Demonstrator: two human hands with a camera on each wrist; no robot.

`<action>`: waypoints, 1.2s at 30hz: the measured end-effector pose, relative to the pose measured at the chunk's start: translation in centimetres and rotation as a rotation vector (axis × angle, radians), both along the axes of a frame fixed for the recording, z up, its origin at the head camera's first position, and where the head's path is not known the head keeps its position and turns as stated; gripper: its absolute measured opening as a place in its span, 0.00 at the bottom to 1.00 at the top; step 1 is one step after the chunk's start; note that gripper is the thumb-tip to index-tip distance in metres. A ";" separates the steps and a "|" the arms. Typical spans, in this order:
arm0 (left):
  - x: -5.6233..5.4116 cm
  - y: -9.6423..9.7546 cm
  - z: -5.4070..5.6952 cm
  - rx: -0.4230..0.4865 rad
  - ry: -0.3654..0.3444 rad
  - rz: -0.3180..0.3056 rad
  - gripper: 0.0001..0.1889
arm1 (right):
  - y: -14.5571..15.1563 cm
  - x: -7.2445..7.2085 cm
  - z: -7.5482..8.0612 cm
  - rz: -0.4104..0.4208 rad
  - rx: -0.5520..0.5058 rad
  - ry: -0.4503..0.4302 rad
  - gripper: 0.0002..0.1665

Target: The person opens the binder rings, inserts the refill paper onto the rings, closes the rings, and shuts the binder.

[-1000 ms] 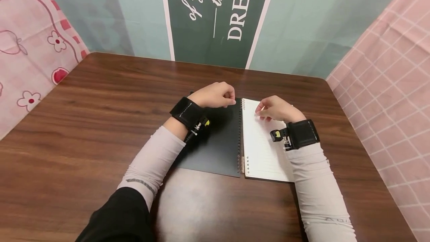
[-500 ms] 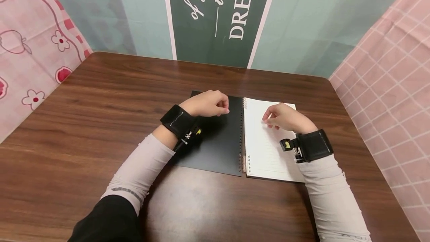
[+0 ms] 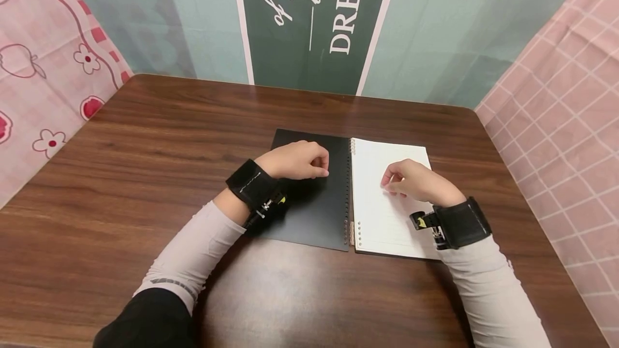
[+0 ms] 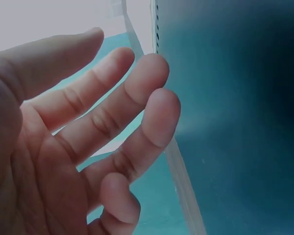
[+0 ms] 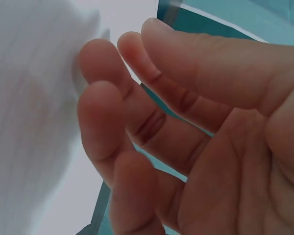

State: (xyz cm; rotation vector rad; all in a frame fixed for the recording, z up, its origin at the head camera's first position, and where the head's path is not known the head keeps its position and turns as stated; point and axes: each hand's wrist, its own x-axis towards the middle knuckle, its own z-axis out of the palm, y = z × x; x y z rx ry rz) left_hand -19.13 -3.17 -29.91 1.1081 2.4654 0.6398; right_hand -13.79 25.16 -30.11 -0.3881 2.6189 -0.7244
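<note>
A loose-leaf ring notebook (image 3: 382,230) lies opened flat on the table, its black cover (image 3: 309,224) folded out to the left and a white lined page on the right. Over the black cover hovers my left hand (image 3: 301,160), fingers loosely bent; the left wrist view shows its palm and fingers (image 4: 161,117) with nothing in them. My right hand (image 3: 413,180) is over the upper part of the white page, fingertips close above the paper. In the right wrist view its relaxed, curved fingers (image 5: 103,117) hold nothing, and the page (image 5: 29,122) is beside them.
The brown wooden table (image 3: 121,176) extends around the notebook. Behind it hangs a green and pale blue cloth (image 3: 416,26) with white lettering. Pink patterned cloth (image 3: 43,79) borders the left side, and pink checked cloth (image 3: 561,101) the right. Both wrists wear black straps with small cameras.
Both hands have come down toward the near side, the left one shifting slightly left and the right one slightly right. The notebook stays opened in place.
</note>
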 end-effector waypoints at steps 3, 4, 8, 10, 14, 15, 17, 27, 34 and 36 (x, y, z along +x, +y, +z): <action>0.3 0.2 -0.1 -0.011 0.000 -0.020 0.05 | 0.0 0.2 -0.1 0.014 0.008 0.005 0.02; 0.4 0.3 -0.2 -0.015 0.001 -0.028 0.05 | 0.1 0.3 -0.1 0.016 0.010 0.002 0.01; 1.1 0.7 -0.3 -0.037 -0.002 -0.057 0.03 | 0.0 0.6 -0.4 0.032 0.013 -0.005 0.02; 1.5 1.0 -0.4 -0.046 -0.008 -0.079 0.03 | 0.0 0.8 -0.5 0.042 0.013 -0.004 0.02; 2.0 1.4 -0.7 -0.053 -0.032 -0.118 0.02 | -0.1 1.2 -0.6 0.063 0.020 0.016 0.04; 2.2 1.5 -0.8 -0.058 -0.037 -0.124 0.03 | -0.2 1.3 -0.7 0.066 0.022 0.021 0.04; 2.4 1.7 -1.0 -0.061 -0.046 -0.133 0.03 | -0.4 1.5 -0.7 0.071 0.027 0.024 0.04; 3.0 2.1 -1.3 -0.046 -0.086 -0.173 0.05 | -0.9 2.5 -1.1 0.072 0.029 0.016 0.06; 3.5 2.8 -1.5 -0.046 -0.093 -0.181 0.06 | -1.4 2.9 -0.8 0.119 0.036 -0.002 0.07; 3.6 3.0 -1.6 -0.056 -0.086 -0.179 0.06 | -1.6 2.9 -0.7 0.132 0.035 -0.009 0.07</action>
